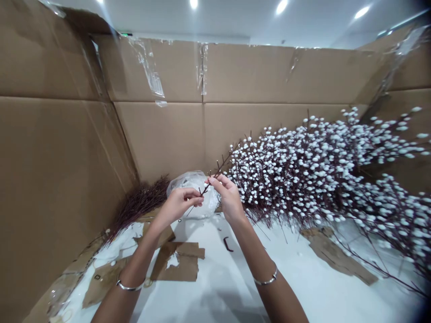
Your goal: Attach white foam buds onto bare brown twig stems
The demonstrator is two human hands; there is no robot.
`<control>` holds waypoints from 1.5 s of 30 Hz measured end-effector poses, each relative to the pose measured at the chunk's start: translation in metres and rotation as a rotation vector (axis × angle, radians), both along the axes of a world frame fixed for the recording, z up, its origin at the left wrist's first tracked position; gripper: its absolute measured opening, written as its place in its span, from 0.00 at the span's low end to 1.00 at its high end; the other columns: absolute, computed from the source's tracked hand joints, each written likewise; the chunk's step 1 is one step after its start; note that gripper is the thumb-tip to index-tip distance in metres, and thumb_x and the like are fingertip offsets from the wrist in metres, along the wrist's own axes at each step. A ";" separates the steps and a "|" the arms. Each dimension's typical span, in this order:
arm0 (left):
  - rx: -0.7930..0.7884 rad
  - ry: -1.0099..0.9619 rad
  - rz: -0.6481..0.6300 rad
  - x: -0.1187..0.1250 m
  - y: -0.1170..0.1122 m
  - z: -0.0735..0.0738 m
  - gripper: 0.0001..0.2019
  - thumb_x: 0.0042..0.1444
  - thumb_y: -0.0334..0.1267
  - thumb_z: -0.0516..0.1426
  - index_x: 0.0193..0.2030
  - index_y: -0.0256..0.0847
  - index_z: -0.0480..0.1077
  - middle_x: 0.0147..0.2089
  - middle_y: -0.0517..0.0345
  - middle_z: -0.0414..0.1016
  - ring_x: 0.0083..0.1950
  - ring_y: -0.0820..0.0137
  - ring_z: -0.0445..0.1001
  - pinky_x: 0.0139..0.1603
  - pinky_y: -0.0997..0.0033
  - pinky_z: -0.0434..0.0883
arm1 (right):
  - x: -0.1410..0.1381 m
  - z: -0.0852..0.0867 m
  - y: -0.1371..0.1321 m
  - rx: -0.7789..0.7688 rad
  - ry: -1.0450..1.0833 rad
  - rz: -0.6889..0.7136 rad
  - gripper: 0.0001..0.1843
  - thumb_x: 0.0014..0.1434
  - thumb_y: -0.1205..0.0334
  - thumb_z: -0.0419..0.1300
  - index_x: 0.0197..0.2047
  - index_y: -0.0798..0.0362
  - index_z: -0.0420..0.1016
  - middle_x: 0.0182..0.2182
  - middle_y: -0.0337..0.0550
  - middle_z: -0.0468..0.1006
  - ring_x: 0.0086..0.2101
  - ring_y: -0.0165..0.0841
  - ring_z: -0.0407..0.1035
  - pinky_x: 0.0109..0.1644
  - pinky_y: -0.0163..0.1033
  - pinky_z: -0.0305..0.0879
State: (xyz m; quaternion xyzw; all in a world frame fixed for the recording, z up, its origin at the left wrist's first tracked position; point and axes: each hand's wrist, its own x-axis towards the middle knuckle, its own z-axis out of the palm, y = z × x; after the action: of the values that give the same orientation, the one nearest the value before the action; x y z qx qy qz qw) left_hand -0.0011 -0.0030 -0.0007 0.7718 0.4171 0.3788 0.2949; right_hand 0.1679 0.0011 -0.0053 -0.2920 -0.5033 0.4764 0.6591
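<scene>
Cardboard walls [158,134], corrugated and patched with clear tape [148,67], box in a white surface [215,287]. Both hands are up at centre, over the back of the surface. Thin dark twig [220,168] is held between them, tilted up and to the right, with small buds along it and its lower end poking out below the left hand [177,206]. Left fingers [191,194] are closed on the lower stem. Right hand [229,197] pinches the twig higher up, fingers [215,181] closed on it. Hands are just apart, with a crumpled clear plastic bag [193,184] directly behind them. Right of the hands: large heap of white-budded branches [313,166], leaning on the wall. Left of the bag: bundle of bare dark twigs [138,206]. Torn cardboard scraps [178,262] lie on the surface, plus a small dark curved piece [227,244]. Each wrist has a metal bangle [266,279].
</scene>
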 end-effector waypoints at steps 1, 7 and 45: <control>0.020 0.025 0.009 -0.003 0.003 -0.001 0.13 0.58 0.46 0.57 0.33 0.39 0.76 0.31 0.57 0.80 0.33 0.67 0.75 0.35 0.72 0.66 | 0.000 0.000 0.001 0.010 0.003 -0.012 0.09 0.54 0.54 0.65 0.31 0.50 0.77 0.32 0.38 0.78 0.37 0.33 0.70 0.46 0.37 0.63; 0.082 0.341 0.351 -0.028 0.045 -0.039 0.19 0.64 0.50 0.48 0.41 0.42 0.76 0.40 0.52 0.81 0.41 0.62 0.77 0.42 0.69 0.66 | 0.001 0.006 -0.003 0.043 0.037 -0.035 0.07 0.54 0.57 0.65 0.35 0.50 0.77 0.31 0.37 0.78 0.37 0.32 0.71 0.46 0.37 0.63; -0.053 -0.839 0.181 0.012 0.006 -0.006 0.13 0.45 0.42 0.69 0.35 0.38 0.77 0.33 0.55 0.81 0.37 0.68 0.78 0.40 0.71 0.70 | -0.020 -0.003 -0.012 0.192 -0.308 -0.207 0.06 0.58 0.58 0.60 0.30 0.49 0.73 0.32 0.39 0.76 0.38 0.35 0.68 0.47 0.40 0.62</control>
State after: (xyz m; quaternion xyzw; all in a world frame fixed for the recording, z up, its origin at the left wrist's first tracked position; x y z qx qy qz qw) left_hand 0.0108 0.0029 -0.0071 0.5033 0.3367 0.6734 0.4241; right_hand 0.1482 -0.0112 -0.0088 -0.3473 -0.6085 0.3057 0.6448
